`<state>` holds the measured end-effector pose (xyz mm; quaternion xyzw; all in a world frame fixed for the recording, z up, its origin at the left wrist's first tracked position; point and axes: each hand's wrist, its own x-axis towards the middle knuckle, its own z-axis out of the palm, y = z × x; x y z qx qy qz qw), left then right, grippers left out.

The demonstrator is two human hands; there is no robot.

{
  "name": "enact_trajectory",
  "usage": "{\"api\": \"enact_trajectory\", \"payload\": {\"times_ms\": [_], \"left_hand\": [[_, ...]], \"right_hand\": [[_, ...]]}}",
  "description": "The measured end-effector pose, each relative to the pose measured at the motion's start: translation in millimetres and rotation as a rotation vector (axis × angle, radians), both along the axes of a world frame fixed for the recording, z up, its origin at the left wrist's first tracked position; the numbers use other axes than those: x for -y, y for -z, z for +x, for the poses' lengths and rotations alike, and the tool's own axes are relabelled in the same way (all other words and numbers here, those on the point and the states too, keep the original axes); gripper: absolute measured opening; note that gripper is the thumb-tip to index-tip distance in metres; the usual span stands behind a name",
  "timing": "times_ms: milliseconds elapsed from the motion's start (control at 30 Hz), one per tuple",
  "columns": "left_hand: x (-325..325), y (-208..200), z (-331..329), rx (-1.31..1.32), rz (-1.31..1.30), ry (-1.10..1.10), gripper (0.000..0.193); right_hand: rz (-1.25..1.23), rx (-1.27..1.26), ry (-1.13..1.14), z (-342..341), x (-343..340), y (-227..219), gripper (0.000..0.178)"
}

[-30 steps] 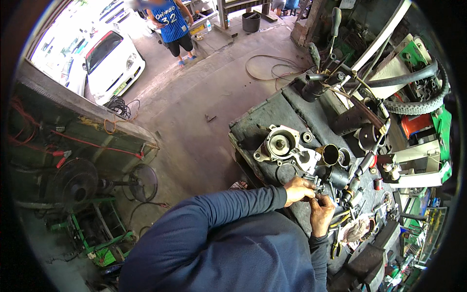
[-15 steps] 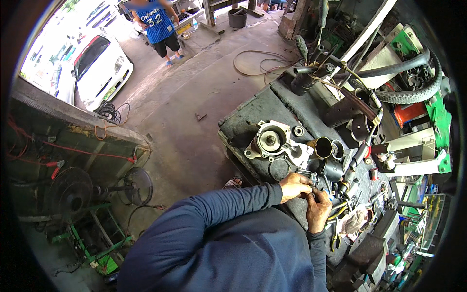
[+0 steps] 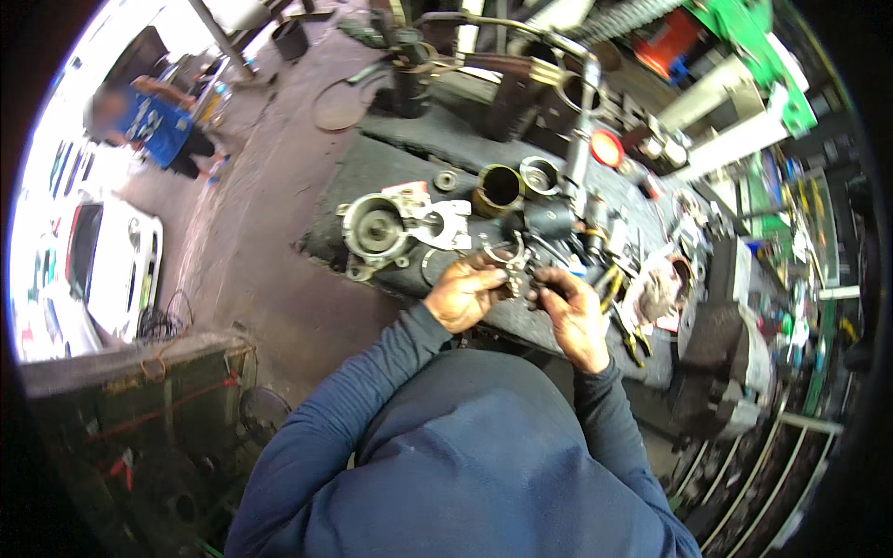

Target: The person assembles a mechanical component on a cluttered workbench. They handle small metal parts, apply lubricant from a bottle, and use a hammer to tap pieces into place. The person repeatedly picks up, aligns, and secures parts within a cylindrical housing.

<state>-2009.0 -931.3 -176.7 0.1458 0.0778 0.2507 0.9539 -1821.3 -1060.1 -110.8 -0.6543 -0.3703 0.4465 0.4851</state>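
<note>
Over the near edge of the workbench (image 3: 349,177), my left hand (image 3: 465,296) pinches a small metal part with a curved, fork-like end (image 3: 510,256). Close beside it, my right hand (image 3: 575,318) has its thumb and fingers drawn together at a small dark piece; whether that belongs to the same part I cannot tell. Left of my hands lies a cast metal housing (image 3: 377,229) with a round opening. Just beyond them are a black cylinder (image 3: 549,220), a brass-coloured open cylinder (image 3: 499,189) and a silver ring-shaped part (image 3: 539,175).
Yellow-handled pliers (image 3: 638,346) and a crumpled rag (image 3: 656,290) lie to the right, near a bulky dark vise-like block (image 3: 726,367). Upright tool cans (image 3: 409,88) stand at the back. A person in blue (image 3: 160,128) and a white car (image 3: 116,256) are at far left.
My view has swung to the right, so the bench sits further left. Both hands now hold the metal part higher in view, with its forked end showing. The person in blue has turned or bent.
</note>
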Motion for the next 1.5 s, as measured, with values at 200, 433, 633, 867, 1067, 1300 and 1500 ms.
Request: {"api": "enact_trajectory", "payload": {"times_ms": [200, 433, 633, 867, 1067, 1300, 1500], "left_hand": [[3.6, -1.9, -3.9, 0.072, -0.039, 0.080, 0.031], [10.7, -0.3, -3.1, 0.069, -0.039, 0.148, 0.032], [14.8, -6.3, -1.6, 0.001, -0.044, 0.168, 0.030], [18.9, -2.6, -3.8, -0.080, 0.030, 0.146, 0.029], [19.0, -5.3, -4.8, -0.142, 0.138, 0.117, 0.029], [19.4, -3.6, -7.2, -0.215, 0.167, 0.105, 0.032], [16.6, -1.4, -7.7, -0.234, 0.206, 0.095, 0.031]], "right_hand": [[0.145, -0.223, 0.049, -10.6, 3.6, -17.7, 0.023], [0.045, -0.606, 0.148, -7.5, 10.2, -18.1, 0.031], [0.038, -0.767, 0.169, -3.7, 14.6, 2.7, 0.029], [-0.054, -0.173, 0.086, -7.8, 9.1, -9.7, 0.018], [-0.050, 0.142, 0.021, -11.0, 6.9, -29.8, 0.022], [0.006, 0.126, 0.007, -13.0, 15.1, -11.5, 0.023], [-0.017, -0.053, 0.068, -17.6, 17.8, -12.1, 0.023]]}}
